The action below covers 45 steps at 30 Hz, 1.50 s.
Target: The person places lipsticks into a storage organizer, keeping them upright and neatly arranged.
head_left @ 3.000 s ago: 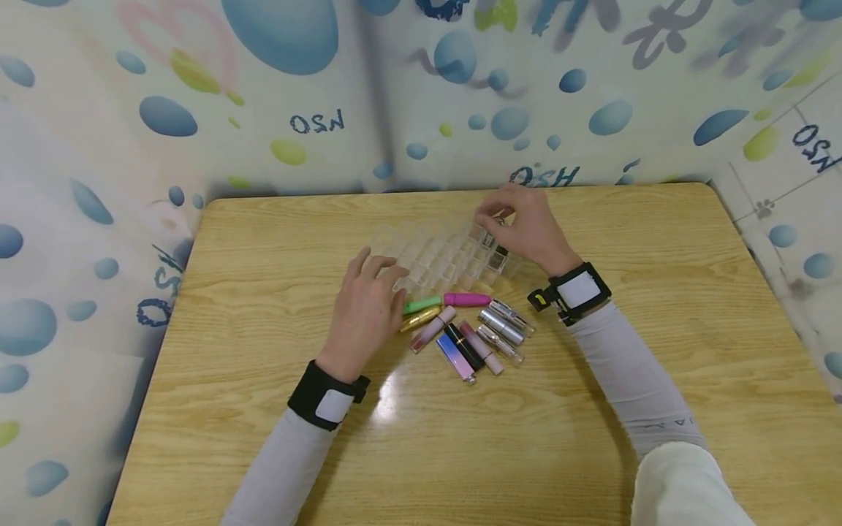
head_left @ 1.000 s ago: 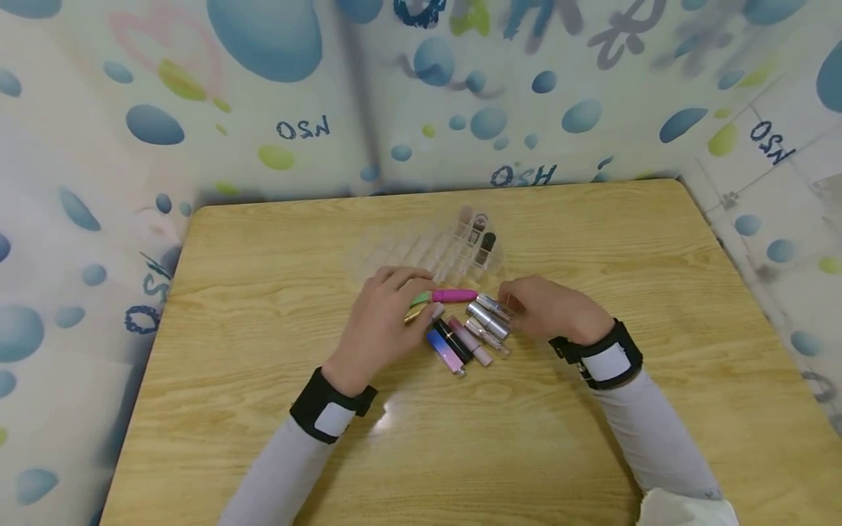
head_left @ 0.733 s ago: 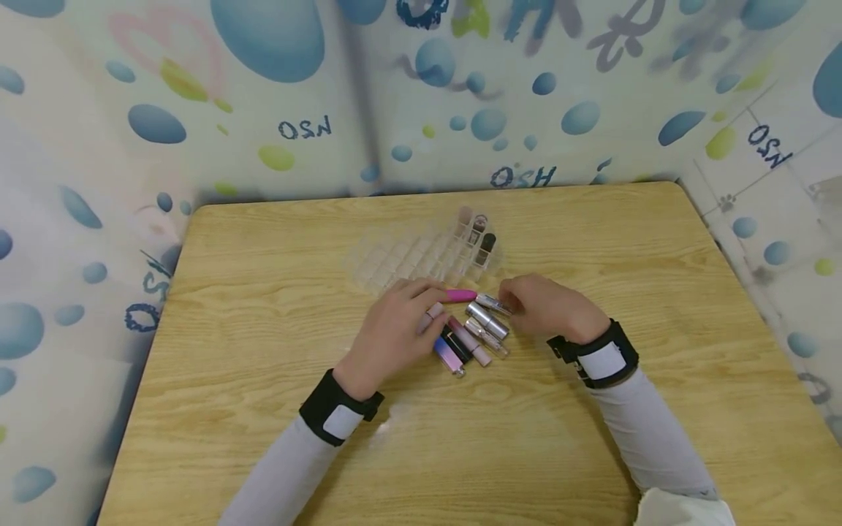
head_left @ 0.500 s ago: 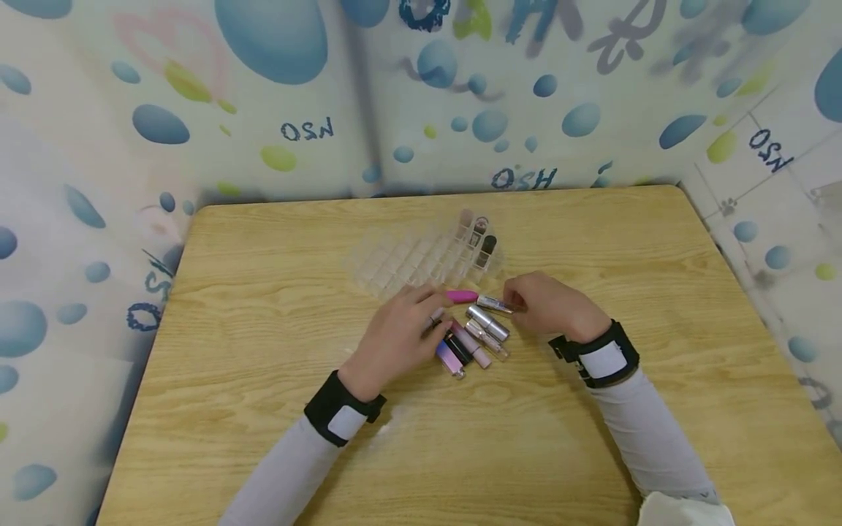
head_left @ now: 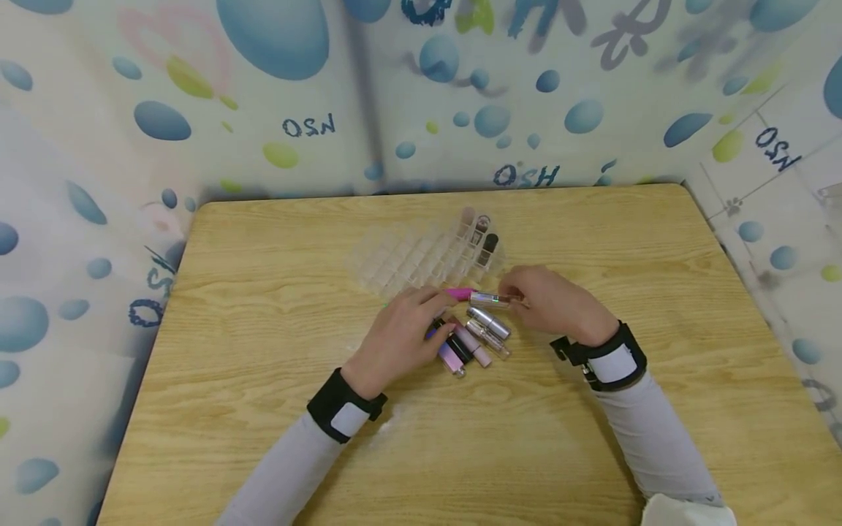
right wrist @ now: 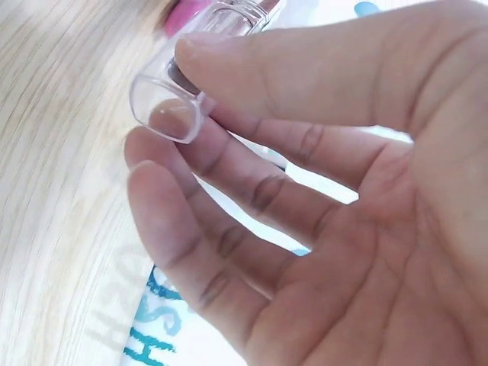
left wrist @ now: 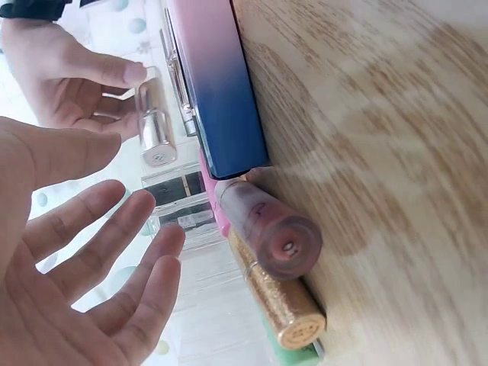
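Observation:
My right hand (head_left: pixel 559 303) pinches a silver lipstick (head_left: pixel 488 299) by its clear cap (right wrist: pixel 164 107) between thumb and fingers. In the left wrist view that lipstick is raised off the table. My left hand (head_left: pixel 401 336) hovers with relaxed, spread fingers over the pile's left side, holding nothing. Beneath and beside it lie a blue-to-pink tube (left wrist: pixel 217 84), a lip gloss (left wrist: pixel 271 229), a glittery gold tube (left wrist: pixel 282 301) and a green one (left wrist: pixel 297 355). Behind the pile stands a clear lipstick organizer (head_left: pixel 408 256), with a few lipsticks in its right-hand slots.
Close to my right hand lie a silver tube (head_left: pixel 488 321) and a clear-capped lipstick (head_left: pixel 488 340). A mauve gloss (head_left: pixel 475 347) and a black tube (head_left: pixel 458 349) sit nearer me. A magenta tube (head_left: pixel 460 294) lies before the organizer on the wooden table (head_left: pixel 263 292).
My right hand has come from the organizer's back right corner to the pile and picked up the silver lipstick. My left hand has shifted right, over the tubes.

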Each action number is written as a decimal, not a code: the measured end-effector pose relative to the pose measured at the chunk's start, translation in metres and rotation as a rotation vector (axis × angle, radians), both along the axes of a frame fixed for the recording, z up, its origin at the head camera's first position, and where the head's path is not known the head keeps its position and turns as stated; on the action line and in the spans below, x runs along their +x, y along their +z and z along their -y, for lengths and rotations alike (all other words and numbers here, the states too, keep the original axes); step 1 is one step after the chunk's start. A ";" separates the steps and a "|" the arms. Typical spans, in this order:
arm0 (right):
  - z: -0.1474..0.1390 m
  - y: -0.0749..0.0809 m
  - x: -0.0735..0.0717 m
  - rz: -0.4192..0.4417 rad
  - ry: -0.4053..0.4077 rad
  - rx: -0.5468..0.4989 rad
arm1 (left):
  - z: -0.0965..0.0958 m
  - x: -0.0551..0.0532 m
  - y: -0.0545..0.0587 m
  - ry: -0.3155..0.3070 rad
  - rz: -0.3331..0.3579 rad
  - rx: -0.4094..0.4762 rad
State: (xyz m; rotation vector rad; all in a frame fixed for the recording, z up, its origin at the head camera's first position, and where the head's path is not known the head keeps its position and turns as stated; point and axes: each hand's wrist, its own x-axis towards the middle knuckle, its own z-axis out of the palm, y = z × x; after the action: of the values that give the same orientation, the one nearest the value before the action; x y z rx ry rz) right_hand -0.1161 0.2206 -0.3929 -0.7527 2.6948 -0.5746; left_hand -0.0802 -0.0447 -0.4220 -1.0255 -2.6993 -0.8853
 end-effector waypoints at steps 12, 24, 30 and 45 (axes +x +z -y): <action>0.018 0.013 0.017 -0.105 0.078 -0.020 | -0.001 -0.001 0.002 -0.028 0.004 0.034; 0.026 0.019 0.026 -0.181 0.119 -0.023 | -0.001 0.000 0.004 0.029 -0.002 -0.032; 0.029 0.023 0.027 -0.196 0.116 -0.047 | 0.001 -0.001 0.004 0.025 -0.013 -0.039; 0.030 0.028 0.034 -0.235 0.090 -0.136 | 0.001 0.000 0.002 0.017 -0.020 -0.039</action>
State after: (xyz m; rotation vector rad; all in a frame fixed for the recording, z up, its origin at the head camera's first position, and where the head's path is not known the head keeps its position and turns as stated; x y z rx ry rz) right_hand -0.0821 0.1910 -0.3650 -1.0311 2.8368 -0.6921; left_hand -0.0798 -0.0461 -0.4199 -1.0113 -2.7156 -0.8181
